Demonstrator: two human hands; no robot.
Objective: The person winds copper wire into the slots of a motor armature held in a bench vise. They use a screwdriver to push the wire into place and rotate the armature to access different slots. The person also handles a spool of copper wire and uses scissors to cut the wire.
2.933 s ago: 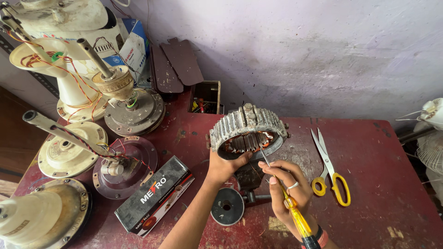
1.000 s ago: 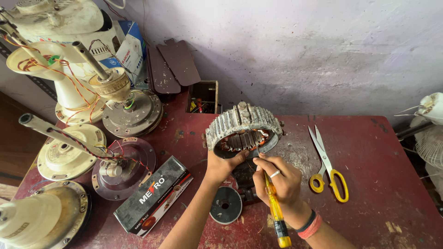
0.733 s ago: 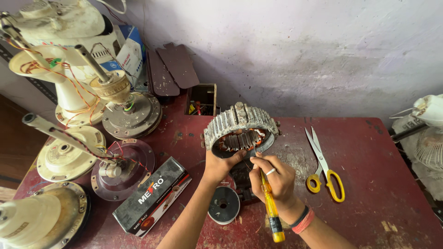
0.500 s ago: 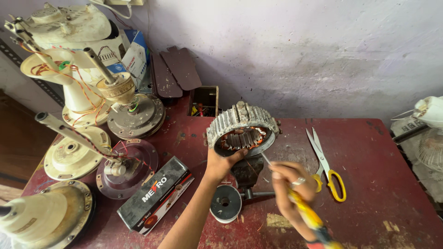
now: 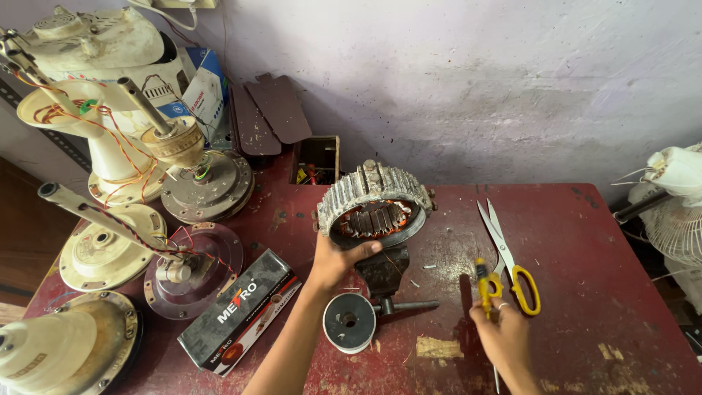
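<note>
head cam: left hand point(image 5: 333, 263) grips lower rim of the ring-shaped motor stator point(image 5: 374, 206), tilted above a small vise point(image 5: 386, 272) at table point(image 5: 585, 241) centre. right hand point(image 5: 501, 338) closed round a yellow screwdriver point(image 5: 483, 287), low on table, well right of stator, just beside yellow-handled scissors point(image 5: 510, 257). wire spool point(image 5: 349, 322) btwn the forearms.

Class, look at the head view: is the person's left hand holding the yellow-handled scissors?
No. The left hand grips the ring-shaped motor stator; the scissors lie on the red table.
</note>
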